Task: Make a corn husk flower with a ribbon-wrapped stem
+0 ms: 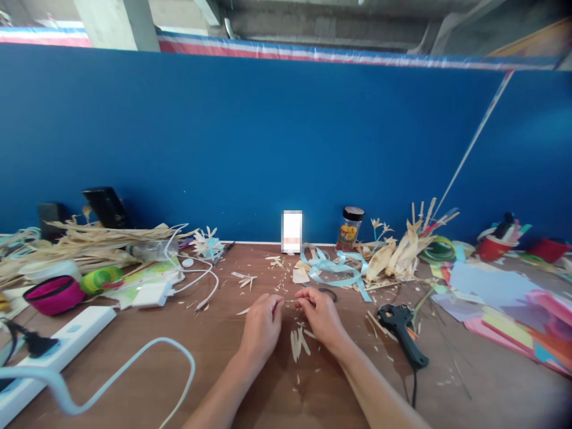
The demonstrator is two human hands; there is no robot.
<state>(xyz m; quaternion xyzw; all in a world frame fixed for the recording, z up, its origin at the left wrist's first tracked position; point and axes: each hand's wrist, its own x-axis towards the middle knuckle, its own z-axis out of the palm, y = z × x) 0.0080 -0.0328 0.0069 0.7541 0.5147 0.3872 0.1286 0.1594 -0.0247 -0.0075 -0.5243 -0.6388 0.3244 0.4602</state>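
Note:
Over the middle of the brown table, my left hand and my right hand face each other with a small gap between them. The fingers of both are closed in a pinch. A thin pale sliver seems to run between the fingertips, too small to name. Below it lie several cut pale strips of dried husk. More husk scraps are scattered beyond the hands. A black ring-shaped item lies just behind my right hand, partly hidden by it.
To the right lie a black glue gun, corn husks and coloured paper. Light-blue ribbon and a jar stand farther back. A white power strip with cables and a husk pile occupy the left. A blue partition closes the back.

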